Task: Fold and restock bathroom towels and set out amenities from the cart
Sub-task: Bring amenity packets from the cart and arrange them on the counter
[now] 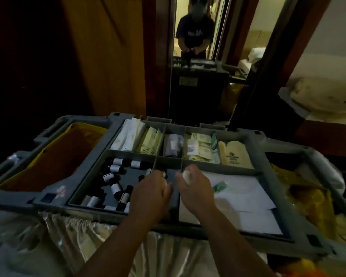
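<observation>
A grey cart tray (272, 188) with several compartments lies in front of me. My left hand (150, 193) hovers over the narrow middle compartment, fingers curled round small white items. My right hand (194, 186) is beside it and pinches a small white round item (187, 175). The front left compartment holds several small dark bottles with white labels (116, 187). The back compartments hold white and pale green sachets (150, 141) and cream packets (235, 155). White folded sheets (242, 192) fill the front right compartment.
A yellow bag (54, 156) hangs at the cart's left end, another yellow bag (308, 196) at its right. Shiny fabric (48, 242) lies below the tray. A mirror (196, 37) ahead reflects a person and the cart. White pillows (324, 94) sit at right.
</observation>
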